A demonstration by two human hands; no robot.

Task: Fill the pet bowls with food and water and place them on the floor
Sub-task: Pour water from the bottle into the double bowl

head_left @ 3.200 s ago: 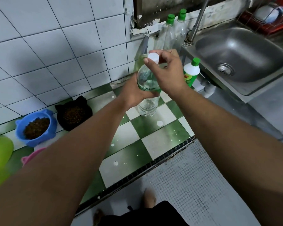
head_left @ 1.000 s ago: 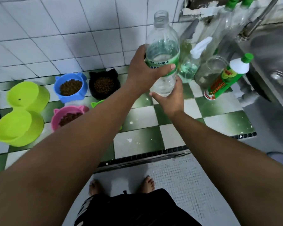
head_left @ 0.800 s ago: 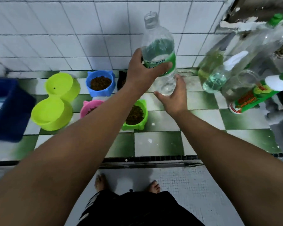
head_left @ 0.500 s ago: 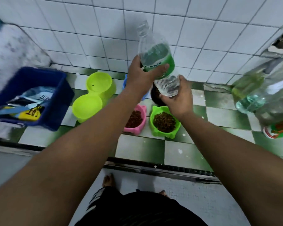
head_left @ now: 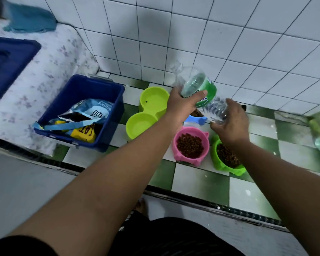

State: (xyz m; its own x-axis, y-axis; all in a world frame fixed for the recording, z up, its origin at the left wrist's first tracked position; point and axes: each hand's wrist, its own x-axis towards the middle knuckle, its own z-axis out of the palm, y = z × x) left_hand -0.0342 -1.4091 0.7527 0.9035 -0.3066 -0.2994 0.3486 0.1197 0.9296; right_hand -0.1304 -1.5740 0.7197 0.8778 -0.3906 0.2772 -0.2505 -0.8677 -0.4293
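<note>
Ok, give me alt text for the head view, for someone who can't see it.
A left hand and right hand hold a tilted bottle over a counter, near a lime double bowl. A pink bowl and green bowl hold kibble; a bin sits left.

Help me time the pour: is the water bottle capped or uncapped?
Uncapped: the water bottle shows a bare, clear neck; no cap on it.

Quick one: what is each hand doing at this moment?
Left hand: grips the water bottle around its label, neck tilted up and to the left.
Right hand: fingers curled round the bottle's base.
</note>
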